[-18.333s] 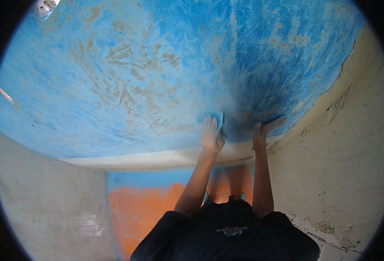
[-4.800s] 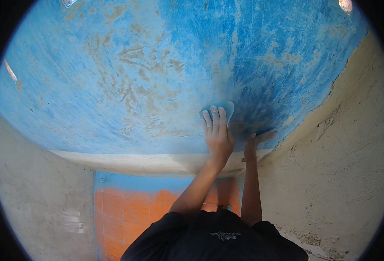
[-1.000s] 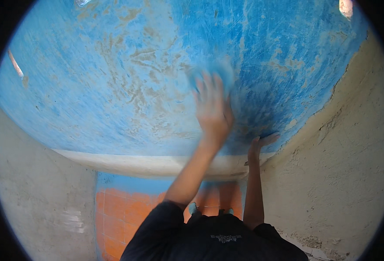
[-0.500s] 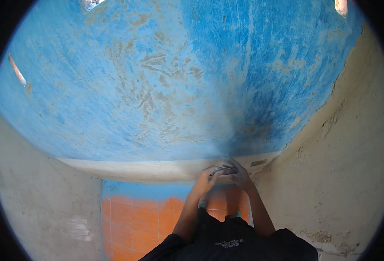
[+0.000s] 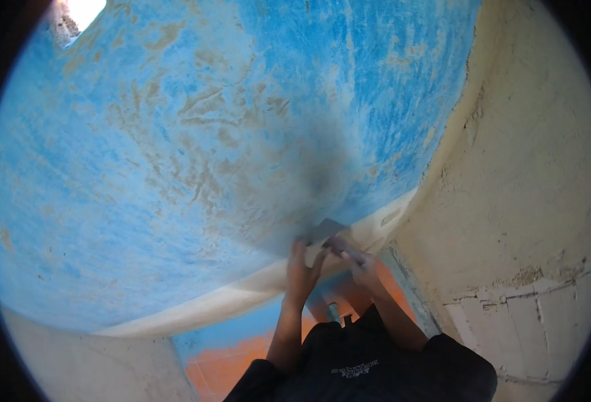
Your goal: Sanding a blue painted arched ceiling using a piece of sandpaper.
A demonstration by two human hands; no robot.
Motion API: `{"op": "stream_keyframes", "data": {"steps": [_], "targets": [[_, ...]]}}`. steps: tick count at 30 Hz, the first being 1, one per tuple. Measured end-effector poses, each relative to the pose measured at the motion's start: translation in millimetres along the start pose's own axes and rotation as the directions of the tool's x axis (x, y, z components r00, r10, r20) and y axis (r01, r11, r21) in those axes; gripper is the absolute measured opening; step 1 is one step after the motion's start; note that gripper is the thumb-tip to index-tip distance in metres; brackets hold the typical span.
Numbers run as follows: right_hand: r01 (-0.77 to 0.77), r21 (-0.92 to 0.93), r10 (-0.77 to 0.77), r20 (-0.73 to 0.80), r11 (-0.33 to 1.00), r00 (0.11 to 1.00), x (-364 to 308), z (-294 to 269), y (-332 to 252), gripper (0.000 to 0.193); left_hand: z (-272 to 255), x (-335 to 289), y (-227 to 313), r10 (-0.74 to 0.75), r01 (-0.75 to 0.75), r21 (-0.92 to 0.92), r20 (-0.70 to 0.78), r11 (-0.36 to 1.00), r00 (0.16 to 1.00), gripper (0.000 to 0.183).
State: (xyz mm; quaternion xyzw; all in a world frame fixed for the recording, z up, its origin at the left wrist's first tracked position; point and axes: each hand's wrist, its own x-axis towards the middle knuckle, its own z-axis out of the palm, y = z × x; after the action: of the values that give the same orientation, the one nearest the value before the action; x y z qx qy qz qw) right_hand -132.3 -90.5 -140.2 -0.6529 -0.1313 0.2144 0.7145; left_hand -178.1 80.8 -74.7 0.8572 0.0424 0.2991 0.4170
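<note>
In front of my chest, my right hand (image 5: 363, 268) is closed on a dark grey-brown folded piece that looks like sandpaper (image 5: 346, 250). A flat grey flap (image 5: 326, 230) stands up beyond it, over the foot of the blue wall. My left hand (image 5: 302, 269) is close by on the left, thumb and fingers apart, near the flap's lower edge. Whether its fingertips touch the sheet is blurred. Rising before both hands is the blue-painted wall (image 5: 175, 167), scuffed with grey-brown patches. Hazy dust or shadow darkens the part above my hands.
A pale ledge (image 5: 242, 295) runs along the wall's foot. Below it are orange tiles (image 5: 222, 368) with a blue-painted strip (image 5: 222, 331). Rough plaster walls stand at the right (image 5: 516, 167) and lower left (image 5: 101, 365). A bright opening (image 5: 84, 13) breaks the upper left.
The view has turned and tilted, so the ledge now slopes up to the right. My hands have come apart, and the grey sheet shows between them.
</note>
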Motion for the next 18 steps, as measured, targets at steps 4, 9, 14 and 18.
{"op": "stream_keyframes", "data": {"steps": [4, 9, 14, 18], "targets": [[0.294, -0.352, -0.440, -0.473, 0.888, 0.763, 22, -8, -51, 0.032, -56, 5, -17, 0.026, -0.020, 0.025, -0.297, 0.999, 0.955, 0.024], [0.614, -0.624, -0.853, -0.493, 0.484, 0.171, 87, -9, -185, 0.038, -114, 10, -19, -0.059, 0.035, -0.057, -0.517, 0.998, 0.854, 0.023], [0.534, -0.800, -0.958, -0.274, 0.274, 0.081, 145, 25, -161, 0.045, -140, 14, -42, -0.047, 0.070, 0.012, -0.617, 0.998, 0.785, 0.025], [0.542, -0.785, -0.954, -0.241, 0.299, 0.177, 153, 32, -118, 0.049, -132, 14, -49, 0.011, -0.032, -0.024, -0.597, 0.999, 0.802, 0.024]]}}
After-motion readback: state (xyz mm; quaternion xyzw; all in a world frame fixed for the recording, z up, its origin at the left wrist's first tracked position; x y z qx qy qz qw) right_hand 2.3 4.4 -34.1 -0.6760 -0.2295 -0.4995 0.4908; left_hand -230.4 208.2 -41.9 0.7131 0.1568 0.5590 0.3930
